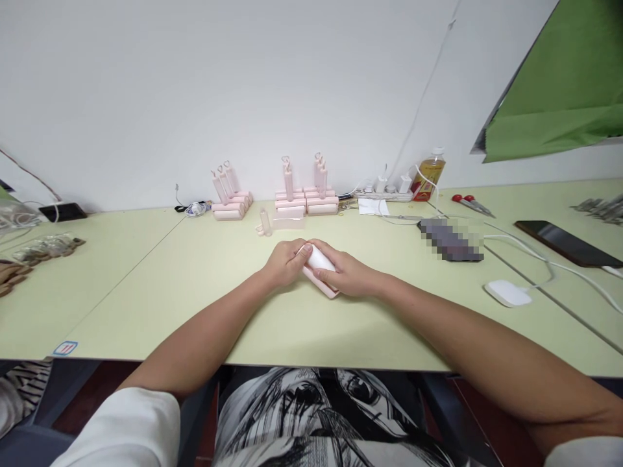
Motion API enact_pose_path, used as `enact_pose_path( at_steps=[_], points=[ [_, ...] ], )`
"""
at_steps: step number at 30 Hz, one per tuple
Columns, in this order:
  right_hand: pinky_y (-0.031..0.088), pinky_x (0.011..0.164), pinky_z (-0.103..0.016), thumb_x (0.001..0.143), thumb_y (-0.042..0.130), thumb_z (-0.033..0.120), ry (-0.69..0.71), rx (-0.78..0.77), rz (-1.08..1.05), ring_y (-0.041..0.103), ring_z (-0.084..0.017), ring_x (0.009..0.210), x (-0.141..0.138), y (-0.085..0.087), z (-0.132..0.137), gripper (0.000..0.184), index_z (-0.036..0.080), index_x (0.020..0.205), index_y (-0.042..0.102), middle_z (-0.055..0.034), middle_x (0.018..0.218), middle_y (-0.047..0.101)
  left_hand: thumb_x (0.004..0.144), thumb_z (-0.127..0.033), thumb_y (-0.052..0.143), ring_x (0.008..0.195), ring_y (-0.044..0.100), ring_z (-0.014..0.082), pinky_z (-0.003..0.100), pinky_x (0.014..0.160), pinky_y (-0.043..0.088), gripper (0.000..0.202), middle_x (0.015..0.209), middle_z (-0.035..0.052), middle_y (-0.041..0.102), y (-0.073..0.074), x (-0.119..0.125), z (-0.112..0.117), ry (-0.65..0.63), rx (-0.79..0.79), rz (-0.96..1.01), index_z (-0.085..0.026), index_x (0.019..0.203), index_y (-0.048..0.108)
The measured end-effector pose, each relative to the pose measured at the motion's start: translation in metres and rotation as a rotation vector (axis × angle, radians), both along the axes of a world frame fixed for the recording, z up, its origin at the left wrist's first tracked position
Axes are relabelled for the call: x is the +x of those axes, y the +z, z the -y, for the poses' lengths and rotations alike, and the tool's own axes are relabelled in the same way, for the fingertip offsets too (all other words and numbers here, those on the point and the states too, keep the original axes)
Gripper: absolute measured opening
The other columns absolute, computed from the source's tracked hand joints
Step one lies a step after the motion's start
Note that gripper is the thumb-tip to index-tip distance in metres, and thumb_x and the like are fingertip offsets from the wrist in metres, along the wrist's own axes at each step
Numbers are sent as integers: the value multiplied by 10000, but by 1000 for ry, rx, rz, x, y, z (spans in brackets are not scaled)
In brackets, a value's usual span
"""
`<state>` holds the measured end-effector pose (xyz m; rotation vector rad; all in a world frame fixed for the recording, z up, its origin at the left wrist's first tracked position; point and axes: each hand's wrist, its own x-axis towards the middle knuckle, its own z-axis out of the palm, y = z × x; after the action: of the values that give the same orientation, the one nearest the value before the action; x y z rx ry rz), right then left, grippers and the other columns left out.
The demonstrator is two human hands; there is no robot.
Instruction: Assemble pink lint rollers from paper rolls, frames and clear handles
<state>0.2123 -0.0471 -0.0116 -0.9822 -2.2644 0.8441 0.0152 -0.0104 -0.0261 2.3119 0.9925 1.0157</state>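
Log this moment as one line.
left hand: grips end of white roll | right hand: holds pink holder | surface: green table | behind: pink roller stacks

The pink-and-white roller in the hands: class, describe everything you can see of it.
The roller is small, with a white cylinder on top and a pale pink, plastic-looking part beneath. It lies slanted and seems to rest on the green table near its middle. The left hand grips its left end, and the right hand wraps around its right side, hiding much of it. No handle can be seen.
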Motion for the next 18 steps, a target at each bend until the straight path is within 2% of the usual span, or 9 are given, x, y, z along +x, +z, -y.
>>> enact_pose_path(
  at_steps=[4, 7, 11, 14, 16, 18],
  points=[
    [446, 694, -300, 894, 510, 326, -24, 74, -4, 584, -195, 774, 1, -2, 0, 597, 260, 1456, 322, -53, 1047, 651, 957, -517, 358, 704, 568, 144, 273, 662, 435, 443, 779, 27, 636, 4, 0, 2, -19, -11, 31, -158, 912, 613],
    [465, 791, -333, 898, 516, 351, -7, 116, -39, 613, -222, 913, 1, -6, 0, 658, 271, 1503, 268, -69, 1212, 624, 940, -522, 393, 791, 596, 160, 282, 727, 455, 418, 887, 40, 661, 7, -2, 3, -75, -20, 46, -165, 1010, 599],
    [429, 957, -389, 892, 534, 382, 21, 133, -67, 563, -262, 1162, 2, -11, 0, 681, 271, 1513, 277, -75, 1390, 531, 824, -577, 564, 718, 550, 151, 267, 645, 423, 441, 821, 9, 627, 10, -5, 5, -89, -71, -30, -176, 1007, 591],
    [461, 902, -385, 872, 570, 430, -62, 96, -54, 608, -257, 1067, 4, -14, -3, 727, 239, 1511, 281, -98, 1301, 593, 806, -579, 582, 688, 516, 140, 261, 616, 391, 447, 791, -6, 603, 10, -5, 5, -58, -95, -60, -183, 1013, 591],
    [485, 817, -363, 865, 579, 464, -139, 54, -53, 633, -232, 927, 6, -16, -6, 738, 214, 1501, 299, -96, 1166, 650, 821, -574, 561, 660, 491, 132, 260, 600, 369, 422, 753, -17, 579, 9, -4, 4, 7, -85, -46, -182, 975, 582],
    [486, 783, -352, 870, 570, 476, -189, 33, -60, 627, -219, 875, 7, -17, -9, 693, 192, 1467, 362, -91, 1092, 666, 823, -563, 560, 643, 476, 127, 261, 589, 350, 394, 725, -26, 554, 8, -4, 3, 76, -67, -33, -185, 932, 564]
  ],
)
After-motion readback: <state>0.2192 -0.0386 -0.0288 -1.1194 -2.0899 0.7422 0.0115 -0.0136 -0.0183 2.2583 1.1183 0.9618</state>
